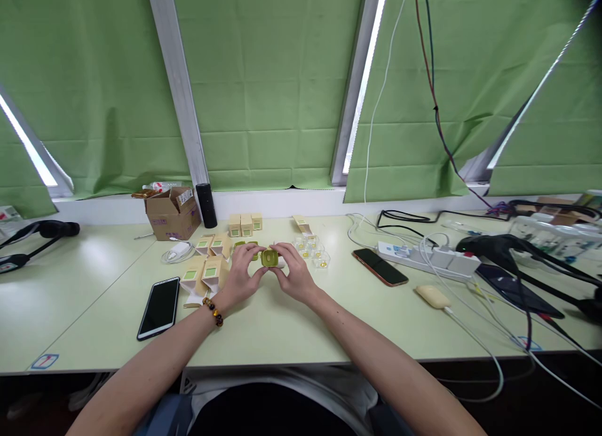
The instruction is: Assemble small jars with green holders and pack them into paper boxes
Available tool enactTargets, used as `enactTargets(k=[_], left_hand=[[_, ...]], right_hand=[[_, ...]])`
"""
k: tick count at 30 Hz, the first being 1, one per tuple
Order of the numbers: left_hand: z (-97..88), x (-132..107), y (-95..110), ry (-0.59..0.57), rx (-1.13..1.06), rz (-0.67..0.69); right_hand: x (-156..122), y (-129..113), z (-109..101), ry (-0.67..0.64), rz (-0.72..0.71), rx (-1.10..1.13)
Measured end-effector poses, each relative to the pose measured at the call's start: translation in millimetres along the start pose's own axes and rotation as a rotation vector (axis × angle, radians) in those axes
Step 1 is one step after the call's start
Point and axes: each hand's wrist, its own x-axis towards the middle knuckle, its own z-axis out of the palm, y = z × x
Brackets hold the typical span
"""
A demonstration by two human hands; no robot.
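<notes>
My left hand [241,274] and my right hand [295,273] meet over the pale green desk [291,326], fingers pinched on a small green square-ish lid or jar [269,257] held between them. Several small cream boxes with green labels [207,270] lie by my left hand, some flat, some upright [245,223] further back. Several small clear jars [314,249] stand just beyond my right hand. A beaded bracelet [214,311] circles my left wrist.
A black phone [159,307] lies left, another phone [380,266] right. A brown cardboard box [172,214] and black cylinder [206,204] stand at the back left. A power strip [426,255], cables and a cream soap-like object [433,296] are right.
</notes>
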Motion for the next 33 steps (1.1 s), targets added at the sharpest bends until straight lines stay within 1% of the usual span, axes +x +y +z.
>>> enactTargets(k=[4,8,14,23,26,30,33], left_hand=[[0.1,-0.4,-4.0,0.009,-0.004,-0.01],[-1.1,0.0,-2.2,-0.007,-0.008,0.0],[-3.6,0.6,0.8,0.011,-0.017,0.021],[-4.7,-0.2,3.2,0.057,0.012,0.11],[-4.4,-0.6,2.0,0.067,0.018,0.131],[-4.4,-1.1,0.7,0.071,0.026,0.151],[-4.9,-1.1,1.5,0.061,0.029,0.137]], right_hand=[[1.8,-1.4,-2.4,0.011,-0.06,-0.016],[3.3,-1.9,-4.0,0.015,-0.113,-0.041],[4.5,-1.7,-6.1,-0.013,-0.199,-0.091],[4.0,0.0,-7.3,-0.013,-0.309,-0.238],[4.3,-0.7,-7.5,-0.021,-0.329,-0.263],[4.9,-1.7,-7.6,-0.043,-0.321,-0.25],[3.9,-0.6,-6.8,-0.022,-0.315,-0.219]])
